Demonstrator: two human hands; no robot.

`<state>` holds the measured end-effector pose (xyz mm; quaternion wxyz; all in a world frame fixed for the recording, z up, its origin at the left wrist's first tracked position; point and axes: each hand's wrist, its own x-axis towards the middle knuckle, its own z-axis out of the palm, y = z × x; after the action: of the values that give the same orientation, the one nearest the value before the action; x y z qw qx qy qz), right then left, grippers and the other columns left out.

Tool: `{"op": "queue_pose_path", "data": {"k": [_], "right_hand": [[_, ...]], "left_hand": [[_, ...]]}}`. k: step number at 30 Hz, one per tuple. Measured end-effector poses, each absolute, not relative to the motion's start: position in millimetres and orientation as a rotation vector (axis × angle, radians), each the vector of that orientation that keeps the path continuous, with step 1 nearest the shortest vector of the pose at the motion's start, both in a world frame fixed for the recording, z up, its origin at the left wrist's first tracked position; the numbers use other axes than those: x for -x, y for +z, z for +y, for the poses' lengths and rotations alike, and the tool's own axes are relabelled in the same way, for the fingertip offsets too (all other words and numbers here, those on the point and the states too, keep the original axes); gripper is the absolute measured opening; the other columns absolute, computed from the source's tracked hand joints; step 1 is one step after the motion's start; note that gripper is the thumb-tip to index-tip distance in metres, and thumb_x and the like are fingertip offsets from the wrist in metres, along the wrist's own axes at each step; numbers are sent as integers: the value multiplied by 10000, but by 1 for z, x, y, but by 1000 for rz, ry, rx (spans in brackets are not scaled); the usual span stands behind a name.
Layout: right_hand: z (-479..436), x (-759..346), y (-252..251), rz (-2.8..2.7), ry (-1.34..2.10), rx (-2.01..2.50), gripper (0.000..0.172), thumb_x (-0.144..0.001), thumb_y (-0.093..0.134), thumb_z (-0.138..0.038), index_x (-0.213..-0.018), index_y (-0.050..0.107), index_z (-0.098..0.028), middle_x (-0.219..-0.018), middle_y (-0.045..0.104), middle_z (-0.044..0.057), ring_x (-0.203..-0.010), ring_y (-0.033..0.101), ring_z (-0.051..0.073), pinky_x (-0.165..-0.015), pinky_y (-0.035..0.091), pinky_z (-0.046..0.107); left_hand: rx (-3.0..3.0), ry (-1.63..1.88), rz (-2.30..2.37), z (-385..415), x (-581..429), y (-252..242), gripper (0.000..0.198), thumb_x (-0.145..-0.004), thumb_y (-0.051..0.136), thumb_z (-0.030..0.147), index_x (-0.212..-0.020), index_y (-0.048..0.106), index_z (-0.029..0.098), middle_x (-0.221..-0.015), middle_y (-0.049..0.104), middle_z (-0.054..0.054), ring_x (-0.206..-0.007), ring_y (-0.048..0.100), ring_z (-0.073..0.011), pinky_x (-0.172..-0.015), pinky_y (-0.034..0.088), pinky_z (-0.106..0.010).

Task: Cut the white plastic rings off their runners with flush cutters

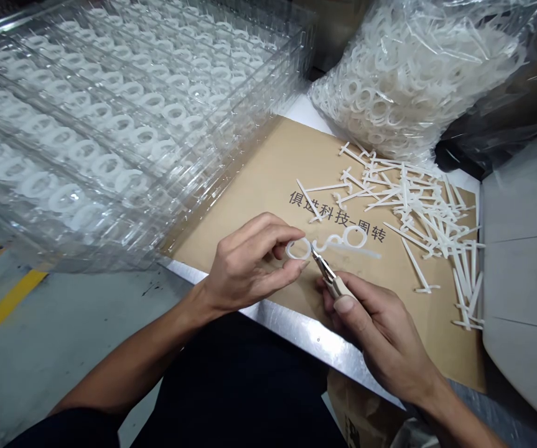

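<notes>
White plastic ring (297, 249): held up just over the near part of the flat tan cardboard sheet (254, 186), which serves as the landmark here.
Left hand (244, 264): nearly closed, gripping the ring's rim between thumb and fingers.
Right hand (380, 333): wrapped firmly around cream-handled steel snips (331, 285), their pointed tips touching the ring's rim.
On the sheet: a second white plastic ring with a thin stem (354, 238) just beside the snips; a loose heap of white plastic runners (412, 214) toward its right.
Beyond the sheet: stacked clear plastic trays of white rings (109, 118) off its left edge; a clear plastic bag of white rings (403, 81) past its far edge.
Below the sheet: the brushed-steel desk edge (305, 330).
Good technique: pinch close to the snips, with the blades lying flush against the rim, so the ring cannot flex.
</notes>
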<state>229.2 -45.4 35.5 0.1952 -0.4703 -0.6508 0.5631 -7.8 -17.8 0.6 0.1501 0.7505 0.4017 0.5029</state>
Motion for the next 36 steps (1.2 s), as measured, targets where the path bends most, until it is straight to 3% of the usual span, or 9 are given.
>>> {"op": "queue_pose_path", "data": {"k": [9,19,36], "right_hand": [[-46,-225,38,-1994,1435,1321,350,-1146,358,-418,-940,549,-210,-771,537,-8,-661,497,160,-662,400,314],[-46,-230,25,-1724,1595,1427,388,-1117,426,-524,-941,578,-213,-836,601,26,-730,530,169,-613,434,277],[-40,-228,28,-1750,1649,1340,393,-1107,444,-539,-963,599,-207,-736,472,-15,-640,434,150,-536,346,272]], "left_hand": [[-2152,1438,1122,-17,8,0,183,-924,748,166,-1101,718,131,-908,698,-60,-705,631,-93,-616,556,-204],[-2112,1498,1160,-16,9,-6,244,-902,793,197,-1129,718,152,-918,710,-44,-714,628,-91,-624,563,-206],[-2126,1578,1234,-17,12,-2,280,-888,835,343,-1080,737,164,-885,726,-55,-765,679,-144,-645,567,-255]]}}
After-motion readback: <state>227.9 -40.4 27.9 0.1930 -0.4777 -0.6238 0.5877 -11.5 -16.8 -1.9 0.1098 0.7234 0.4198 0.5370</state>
